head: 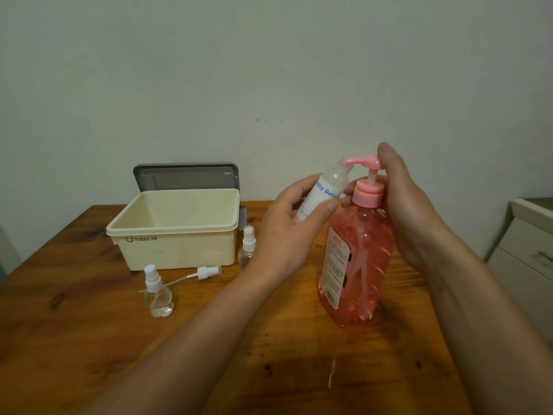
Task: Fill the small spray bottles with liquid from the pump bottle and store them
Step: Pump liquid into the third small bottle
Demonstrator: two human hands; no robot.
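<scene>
Holds small bottle [314, 205] tilted in left hand [287, 232], grip wrapped round its body, open neck at nozzle [350, 160] of pump bottle [356, 265] standing on worktop [89, 339]. Curls right hand [404, 205] grip round pump head [371, 161], fingertip [386, 149] on top. Risks liquid missing narrow neck and running down outside on any drift off nozzle. Cannot tell fill level behind label [327, 190], nor whether nozzle tip touches neck.

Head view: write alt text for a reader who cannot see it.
A left hand holds an uncapped small bottle tilted to the spout of a pink pump bottle, gripped by the right hand. A cream box stands behind on the wooden table.
</scene>
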